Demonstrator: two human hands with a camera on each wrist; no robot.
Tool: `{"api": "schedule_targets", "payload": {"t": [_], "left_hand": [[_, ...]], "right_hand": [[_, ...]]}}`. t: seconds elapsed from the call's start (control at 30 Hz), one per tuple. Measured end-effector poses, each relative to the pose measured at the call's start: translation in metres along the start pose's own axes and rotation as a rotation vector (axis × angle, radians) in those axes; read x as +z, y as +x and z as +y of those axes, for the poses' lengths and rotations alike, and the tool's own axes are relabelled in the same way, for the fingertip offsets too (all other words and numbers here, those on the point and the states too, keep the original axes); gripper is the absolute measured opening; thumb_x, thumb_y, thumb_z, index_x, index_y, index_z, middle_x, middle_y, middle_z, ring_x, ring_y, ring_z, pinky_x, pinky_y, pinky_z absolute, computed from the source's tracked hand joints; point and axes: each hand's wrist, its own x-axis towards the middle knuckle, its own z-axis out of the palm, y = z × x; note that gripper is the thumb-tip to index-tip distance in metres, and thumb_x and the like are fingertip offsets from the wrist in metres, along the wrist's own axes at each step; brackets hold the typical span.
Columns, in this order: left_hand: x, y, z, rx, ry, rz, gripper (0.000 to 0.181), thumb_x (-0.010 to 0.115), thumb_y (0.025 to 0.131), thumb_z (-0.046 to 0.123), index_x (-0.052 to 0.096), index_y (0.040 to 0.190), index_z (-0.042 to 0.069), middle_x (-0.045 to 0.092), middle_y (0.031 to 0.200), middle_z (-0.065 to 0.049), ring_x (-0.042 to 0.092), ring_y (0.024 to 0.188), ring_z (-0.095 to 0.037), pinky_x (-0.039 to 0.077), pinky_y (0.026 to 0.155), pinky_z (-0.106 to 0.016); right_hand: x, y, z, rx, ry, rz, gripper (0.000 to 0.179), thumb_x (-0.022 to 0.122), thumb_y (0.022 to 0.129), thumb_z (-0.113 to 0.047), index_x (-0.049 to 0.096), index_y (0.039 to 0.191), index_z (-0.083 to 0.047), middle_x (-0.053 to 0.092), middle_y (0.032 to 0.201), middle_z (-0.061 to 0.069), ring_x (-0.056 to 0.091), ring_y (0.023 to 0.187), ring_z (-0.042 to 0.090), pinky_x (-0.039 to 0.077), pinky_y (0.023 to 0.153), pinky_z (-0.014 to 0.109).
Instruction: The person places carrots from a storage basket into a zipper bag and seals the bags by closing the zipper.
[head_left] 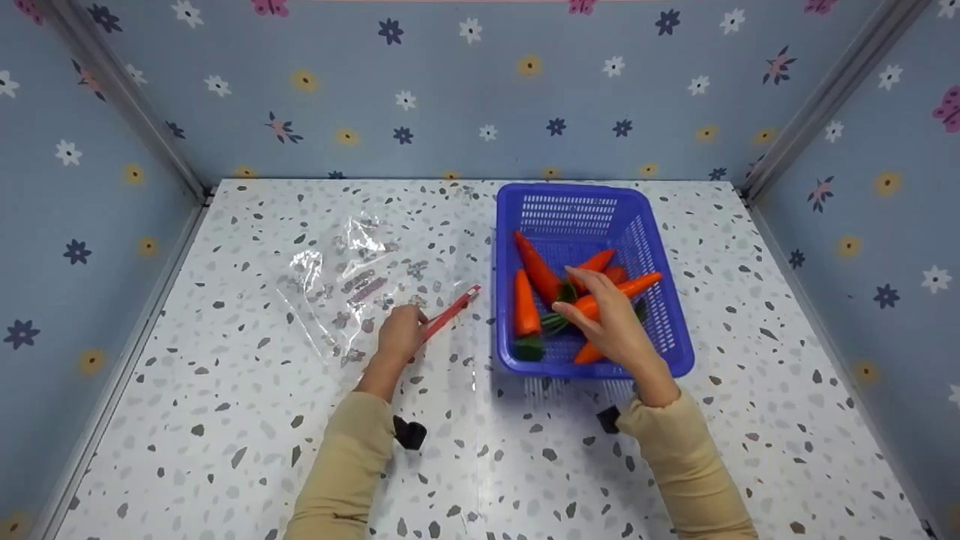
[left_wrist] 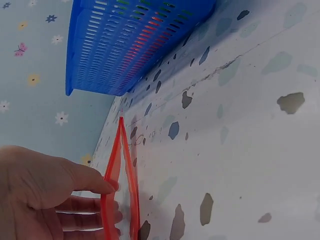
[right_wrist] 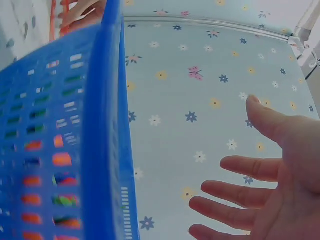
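On the speckled table (head_left: pixel 525 465), just left of the blue basket (head_left: pixel 504 247), a clear bag (head_left: pixel 360 274) lies flat with its red-edged mouth towards the basket. The person's left hand (head_left: pixel 400 331) has hold of it: the thumb lies over one red strip (head_left: pixel 450 311) and the other fingers come behind it. Seen close at the left wrist, the two strips stand apart along the hand and meet at their far end, so the mouth gapes there. The carrots (head_left: pixel 534 264) lie in a loose heap in the basket, green ends on some of them. Over them hangs the right hand (head_left: pixel 619 326), thumb and fingers spread wide, nothing in its grasp; whether a fingertip brushes a carrot I can't tell from here.

To my eye the step in hand is choosing a carrot while the bag is kept ready. Taking one calls for the right hand to sink a little, close round a single carrot's thick body and lift it free of its neighbours, with the left keeping those red strips parted.
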Motion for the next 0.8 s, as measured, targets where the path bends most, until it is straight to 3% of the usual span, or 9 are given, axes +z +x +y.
{"api": "schedule_targets", "payload": {"t": [0.33,0.5,0.63,0.8], "left_hand": [[-0.001,-0.008,-0.002,0.001,-0.073,0.126,0.02,0.053,0.081,0.002,0.067,0.095,-0.002,0.064,0.086,-0.014,0.057,0.07,-0.024,0.049,0.062,-0.034],[-0.003,-0.015,0.007,0.019,-0.138,0.179,0.021,0.053,0.082,0.002,0.067,0.097,-0.002,0.064,0.087,-0.013,0.055,0.07,-0.022,0.047,0.064,-0.034],[-0.005,-0.021,0.015,0.068,-0.184,0.234,0.019,0.055,0.082,0.002,0.068,0.095,-0.001,0.064,0.082,-0.011,0.056,0.067,-0.02,0.048,0.061,-0.032],[-0.006,-0.029,0.026,0.17,-0.27,0.299,0.019,0.055,0.081,-0.002,0.068,0.094,-0.003,0.064,0.076,-0.011,0.057,0.062,-0.018,0.049,0.055,-0.03]], "right_hand": [[0.034,-0.004,-0.005,-0.068,0.281,0.165,0.039,0.063,0.083,-0.015,0.054,0.119,-0.001,0.058,0.109,0.009,0.056,0.094,0.019,0.049,0.078,0.041],[0.043,-0.005,-0.02,-0.109,0.396,0.216,0.033,0.061,0.082,0.0,0.053,0.112,0.01,0.059,0.105,0.018,0.058,0.088,0.029,0.052,0.072,0.038],[0.046,-0.007,-0.037,-0.121,0.415,0.25,0.029,0.058,0.081,0.007,0.053,0.109,0.013,0.059,0.101,0.022,0.059,0.086,0.033,0.052,0.071,0.033],[0.057,-0.004,-0.042,-0.105,0.459,0.271,0.026,0.058,0.081,0.009,0.053,0.105,0.015,0.058,0.097,0.027,0.059,0.082,0.036,0.052,0.069,0.042]]}}
